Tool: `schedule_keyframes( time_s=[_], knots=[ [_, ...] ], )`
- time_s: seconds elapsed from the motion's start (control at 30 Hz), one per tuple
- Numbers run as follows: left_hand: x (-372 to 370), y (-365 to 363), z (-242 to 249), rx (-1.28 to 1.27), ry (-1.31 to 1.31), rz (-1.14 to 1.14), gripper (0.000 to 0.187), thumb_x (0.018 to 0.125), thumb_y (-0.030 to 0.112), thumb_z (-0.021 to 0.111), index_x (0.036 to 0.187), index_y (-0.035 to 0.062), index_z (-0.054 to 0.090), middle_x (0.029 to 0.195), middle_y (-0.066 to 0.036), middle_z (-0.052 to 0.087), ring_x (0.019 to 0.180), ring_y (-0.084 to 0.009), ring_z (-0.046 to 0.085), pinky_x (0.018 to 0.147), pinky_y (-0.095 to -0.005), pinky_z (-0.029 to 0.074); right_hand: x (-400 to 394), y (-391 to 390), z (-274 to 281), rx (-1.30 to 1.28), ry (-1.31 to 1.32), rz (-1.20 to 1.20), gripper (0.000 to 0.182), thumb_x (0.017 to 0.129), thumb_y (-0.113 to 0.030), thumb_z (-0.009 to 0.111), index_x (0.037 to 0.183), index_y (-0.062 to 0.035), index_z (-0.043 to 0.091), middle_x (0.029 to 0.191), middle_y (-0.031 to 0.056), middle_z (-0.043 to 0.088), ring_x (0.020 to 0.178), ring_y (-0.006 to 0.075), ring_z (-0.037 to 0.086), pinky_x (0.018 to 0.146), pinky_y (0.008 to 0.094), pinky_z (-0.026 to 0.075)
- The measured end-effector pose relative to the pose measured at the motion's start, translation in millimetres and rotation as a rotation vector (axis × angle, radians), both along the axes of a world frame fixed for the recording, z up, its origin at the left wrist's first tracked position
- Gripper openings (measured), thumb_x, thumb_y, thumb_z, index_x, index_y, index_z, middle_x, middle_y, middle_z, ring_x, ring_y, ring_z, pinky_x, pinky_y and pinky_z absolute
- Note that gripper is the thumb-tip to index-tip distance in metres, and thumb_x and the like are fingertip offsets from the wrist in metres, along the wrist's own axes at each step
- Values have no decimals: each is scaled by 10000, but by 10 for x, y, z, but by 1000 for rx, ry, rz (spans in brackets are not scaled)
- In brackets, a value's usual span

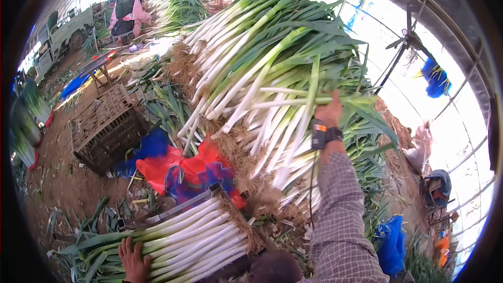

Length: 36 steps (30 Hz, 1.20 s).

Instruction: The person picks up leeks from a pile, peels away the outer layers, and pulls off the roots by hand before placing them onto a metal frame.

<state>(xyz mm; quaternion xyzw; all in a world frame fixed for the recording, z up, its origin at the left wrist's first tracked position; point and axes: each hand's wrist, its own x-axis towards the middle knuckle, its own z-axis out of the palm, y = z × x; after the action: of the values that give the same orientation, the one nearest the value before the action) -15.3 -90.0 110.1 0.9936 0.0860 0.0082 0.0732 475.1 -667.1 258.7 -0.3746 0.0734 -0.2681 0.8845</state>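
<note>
A row of leeks (194, 241) lies side by side at the lower left, white stems with roots to the right and green leaves to the left. My left hand (133, 262) rests on their green part, fingers spread. My right hand (329, 110) is stretched over a big heap of leeks (272, 63), its fingers wrapped round a leek (283, 102) lying crosswise on the others. Whether more than one stem is in that grip cannot be made out. A device with an orange mark (318, 135) is strapped to my right wrist.
Beside the heap are red plastic bags (181, 167) and a plastic crate (107, 126). A person in pink sleeves (128, 13) sits by another heap (178, 2). Behind stands a small truck (65, 34). Blue bags (390, 243) lie at the right.
</note>
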Motion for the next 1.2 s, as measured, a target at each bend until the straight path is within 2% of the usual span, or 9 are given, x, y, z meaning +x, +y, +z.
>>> schedule_keyframes(
  time_s=[0.2, 0.3, 0.53, 0.67, 0.87, 0.97, 1.03, 1.13, 1.2],
  knots=[
    [8, -45, 41, -55, 36, 55, 527, 729, 291, 663, 1202, 86, 556, 1395, -223, 405, 1352, -422, 312, 1133, -541, 191, -1289, -1742, 1114, -143, -215, -378, 354, 949, -238, 619, 1161, 2, 467, 1062, 138, 552, 869, 260, 621, 867, 407, 546],
    [-6, -17, 25, -54, 49, 62, 529, 743, 284, 670, 1218, 78, 560, 1422, -235, 409, 1359, -430, 317, 1142, -542, 195, -1994, -2252, 1542, -766, -192, -517, 392, 957, -216, 596, 1240, 11, 447, 1074, 129, 562, 961, 214, 647, 790, 327, 558],
    [-43, 120, -143, -58, 24, 29, 560, 758, 293, 694, 1254, 90, 534, 1434, -218, 405, 1368, -415, 315, 1133, -546, 210, -2900, -2443, 1886, -1362, 553, -306, 280, 901, -272, 658, 1020, -30, 588, 763, 55, 610, 657, 195, 656, 603, 316, 534],
    [84, 322, -275, -316, -119, -35, 526, 757, 177, 703, 1239, 46, 541, 1395, -236, 437, 1292, -435, 398, 1079, -486, 336, -3119, -1471, 1853, -1310, 387, -14, 297, 873, -265, 690, 964, -3, 582, 748, 66, 618, 563, 173, 628, 504, 290, 502],
    [220, -1037, 1333, -1096, -186, -245, 328, 827, -5, 581, 1153, -15, 612, 1105, -73, 655, 1064, -178, 604, 942, -326, 470, -3184, 856, 2013, -1333, 95, 622, 261, 930, -230, 644, 1037, -18, 533, 758, 46, 555, 646, 151, 601, 572, 303, 540],
    [87, -1773, 1983, -1052, -300, -466, 749, 815, 120, 729, 1452, 9, 351, 1311, -132, 549, 1261, -219, 490, 1084, -361, 364, -3261, 2082, 2104, -1413, -156, 829, 294, 928, -225, 646, 1074, 16, 563, 856, 67, 538, 673, 163, 571, 615, 318, 551],
    [22, -2128, 2376, -1409, -329, -358, 858, 820, 185, 766, 1485, 17, 250, 1347, -131, 512, 1248, -233, 492, 1045, -384, 391, -3565, 2688, 2245, -1724, -389, 895, 446, 916, -322, 642, 1121, 66, 562, 890, 138, 584, 767, 205, 606, 708, 338, 539],
    [28, -2149, 2467, -2108, -615, 67, 416, 851, 61, 618, 1237, 33, 466, 894, -52, 552, 709, -137, 538, 601, -294, 471, -4204, 3350, 2427, -2082, -516, 862, 596, 908, -440, 619, 1161, 96, 555, 935, 181, 628, 877, 231, 636, 757, 364, 526],
    [-23, -1791, 2352, -2309, -692, -34, 310, 868, 52, 584, 1161, 59, 484, 769, 6, 472, 613, -92, 441, 550, -272, 407, -4132, 3253, 2055, -2064, -593, 845, 612, 906, -476, 580, 1126, 95, 567, 934, 176, 645, 823, 238, 640, 728, 368, 503]
  ],
)
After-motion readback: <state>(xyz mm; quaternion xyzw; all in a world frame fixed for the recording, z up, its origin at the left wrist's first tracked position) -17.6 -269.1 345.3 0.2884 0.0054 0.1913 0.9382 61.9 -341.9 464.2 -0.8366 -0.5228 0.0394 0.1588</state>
